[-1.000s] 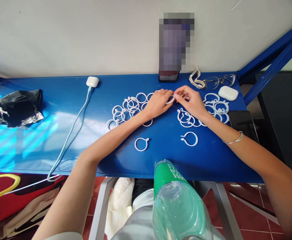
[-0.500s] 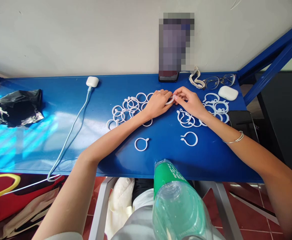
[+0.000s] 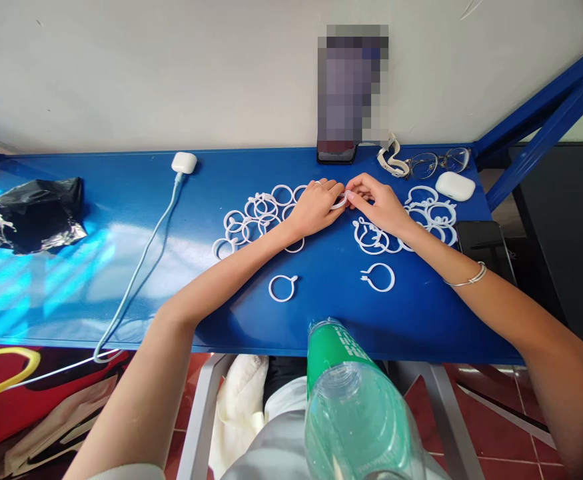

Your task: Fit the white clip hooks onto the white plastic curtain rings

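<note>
Between my two hands is a white plastic ring point(image 3: 340, 201), partly covered by fingers. My left hand point(image 3: 315, 208) is closed on its left side, and my right hand point(image 3: 378, 203) pinches its right end between thumb and fingers. Left of and under my left forearm lies a cluster of closed white rings point(image 3: 254, 220). A second cluster of white rings point(image 3: 434, 217) lies around my right wrist, some of them hidden. Closer to me, one closed ring point(image 3: 282, 289) is on the left and one ring with a gap point(image 3: 382, 277) is on the right.
On the blue tabletop point(image 3: 171, 267), a white earbud case point(image 3: 184, 163) with a cable and a black plastic bag point(image 3: 31, 217) lie left. Glasses point(image 3: 438, 163), another white case point(image 3: 455, 187) and phones sit back and right. A green bottle point(image 3: 361, 407) stands before me.
</note>
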`<state>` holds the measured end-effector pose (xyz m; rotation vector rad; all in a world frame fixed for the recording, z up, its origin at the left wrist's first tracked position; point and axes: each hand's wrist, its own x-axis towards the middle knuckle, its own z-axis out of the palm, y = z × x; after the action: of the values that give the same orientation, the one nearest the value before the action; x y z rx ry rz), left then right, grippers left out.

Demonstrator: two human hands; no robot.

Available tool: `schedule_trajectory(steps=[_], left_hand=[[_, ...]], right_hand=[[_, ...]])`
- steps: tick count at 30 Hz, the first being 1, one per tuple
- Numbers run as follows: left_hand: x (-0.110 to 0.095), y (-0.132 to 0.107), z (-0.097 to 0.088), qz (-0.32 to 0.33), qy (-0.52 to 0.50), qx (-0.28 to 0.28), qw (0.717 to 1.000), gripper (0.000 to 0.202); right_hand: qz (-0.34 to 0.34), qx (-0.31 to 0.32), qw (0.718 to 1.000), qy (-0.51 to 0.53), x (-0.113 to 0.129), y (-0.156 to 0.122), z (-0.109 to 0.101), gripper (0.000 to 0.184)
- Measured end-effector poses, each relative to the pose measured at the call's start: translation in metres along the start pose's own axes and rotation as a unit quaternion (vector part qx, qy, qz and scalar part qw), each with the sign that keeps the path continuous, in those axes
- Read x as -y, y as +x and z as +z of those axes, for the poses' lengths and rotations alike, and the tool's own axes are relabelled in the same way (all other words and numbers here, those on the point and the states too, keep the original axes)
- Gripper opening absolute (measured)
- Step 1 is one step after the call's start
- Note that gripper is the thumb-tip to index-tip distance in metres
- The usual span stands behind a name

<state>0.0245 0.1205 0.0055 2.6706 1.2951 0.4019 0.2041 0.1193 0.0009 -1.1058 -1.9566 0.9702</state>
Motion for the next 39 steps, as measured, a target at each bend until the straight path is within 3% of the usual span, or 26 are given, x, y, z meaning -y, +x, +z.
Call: schedule_trajectory(steps=[39], left_hand=[[-0.0005, -0.0001, 0.0004, -0.005, -0.008, 0.001, 1.000, 0.018]], right_hand=[[0.001, 0.002, 1.000, -0.011, 0.0033, 0.0004, -0.0002, 0.017]])
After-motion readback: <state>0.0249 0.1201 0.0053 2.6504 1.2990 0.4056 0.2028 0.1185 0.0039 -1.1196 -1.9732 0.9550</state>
